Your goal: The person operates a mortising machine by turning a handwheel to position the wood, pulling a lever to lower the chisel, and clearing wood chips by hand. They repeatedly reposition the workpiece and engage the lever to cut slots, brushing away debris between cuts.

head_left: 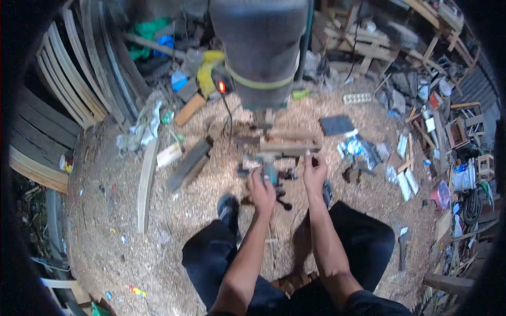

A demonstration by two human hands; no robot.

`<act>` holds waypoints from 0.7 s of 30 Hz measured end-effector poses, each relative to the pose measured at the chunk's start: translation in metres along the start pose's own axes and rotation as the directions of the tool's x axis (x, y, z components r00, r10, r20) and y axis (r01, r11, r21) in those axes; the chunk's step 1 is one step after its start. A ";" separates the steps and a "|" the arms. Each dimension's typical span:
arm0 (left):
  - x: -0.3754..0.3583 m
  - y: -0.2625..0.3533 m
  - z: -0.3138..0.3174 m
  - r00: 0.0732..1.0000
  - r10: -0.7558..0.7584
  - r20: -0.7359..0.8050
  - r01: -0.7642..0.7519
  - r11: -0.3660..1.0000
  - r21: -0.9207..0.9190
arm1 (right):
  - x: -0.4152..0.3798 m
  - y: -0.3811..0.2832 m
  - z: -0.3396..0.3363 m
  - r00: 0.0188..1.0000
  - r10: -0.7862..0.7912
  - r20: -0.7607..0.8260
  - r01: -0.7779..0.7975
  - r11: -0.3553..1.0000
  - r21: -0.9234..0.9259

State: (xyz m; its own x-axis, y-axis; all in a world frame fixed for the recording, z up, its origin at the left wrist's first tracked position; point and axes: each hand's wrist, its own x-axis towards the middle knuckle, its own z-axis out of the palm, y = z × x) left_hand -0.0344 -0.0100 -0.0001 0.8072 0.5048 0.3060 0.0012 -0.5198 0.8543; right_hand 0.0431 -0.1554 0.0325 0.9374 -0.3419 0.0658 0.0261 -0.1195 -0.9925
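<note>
My left hand (pixel 261 192) is curled over the teal body of a small vise (pixel 270 173); a dark handle with a knob (pixel 286 205) sticks out on its near side. Just right of it, my right hand (pixel 314 175) has its fingers drawn together, with the fingertips by the near edge of a wooden block (pixel 290 142). Whatever those fingers hold, if anything, is too small to make out. The block has a long hollow in its upper side. Above it hangs the spindle (pixel 263 118) of a large dark machine (pixel 258 52), apart from my hands.
Wood chips cover the ground (pixel 116 210). A dark timber piece (pixel 190 164) and a curved pale slat (pixel 147 184) lie to the left. At right are a dark flat board (pixel 336 125) and crumpled plastic (pixel 361 150). Curved boards (pixel 68 73) lean at the far left.
</note>
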 end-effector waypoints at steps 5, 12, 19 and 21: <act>0.125 0.181 -0.067 0.794 0.451 -0.407 -0.539 0.832 -0.130 | 0.092 -0.281 0.040 0.823 -0.552 -0.133 0.549 0.715 0.432; 0.207 0.278 -0.114 0.670 0.690 -0.276 -0.675 0.720 0.163 | 0.216 -0.442 0.098 0.848 -0.530 -0.014 0.527 0.841 0.123; 0.207 0.272 -0.112 0.670 0.695 -0.262 -0.684 0.715 0.145 | 0.164 -0.431 0.061 0.930 -0.340 0.142 0.274 0.896 0.349; 0.205 0.272 -0.112 0.675 0.690 -0.261 -0.677 0.720 0.154 | 0.161 -0.427 0.063 0.921 -0.381 0.085 0.318 0.859 0.402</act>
State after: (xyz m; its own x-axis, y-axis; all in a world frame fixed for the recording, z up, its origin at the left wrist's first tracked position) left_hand 0.0656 0.0295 0.3419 0.3919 0.1614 0.9057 -0.4545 -0.8220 0.3431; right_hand 0.2044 -0.1008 0.4609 0.8828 -0.1898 0.4298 0.4601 0.1638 -0.8726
